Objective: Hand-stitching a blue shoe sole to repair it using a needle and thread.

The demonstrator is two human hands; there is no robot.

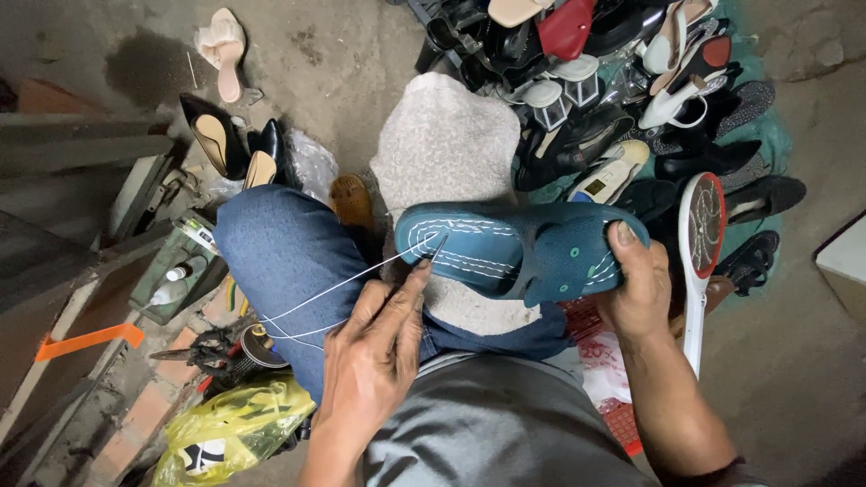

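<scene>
At centre frame, a person stitches the sole of a teal slide sandal (523,248) resting on a grey cloth (446,144) over the lap. The left hand (374,347) pinches a needle (437,250) at the heel end, its grip narrow on the shaft, white thread (334,289) trailing back toward the denim-clad knee (289,252). The right hand (636,289) clamps the sandal's strap end, thumb on top. The seam looks partly sewn; the next stitch appears to call for driving the needle through the rim while the sandal is held steady. A pile of shoes (613,81) fills the upper right.
</scene>
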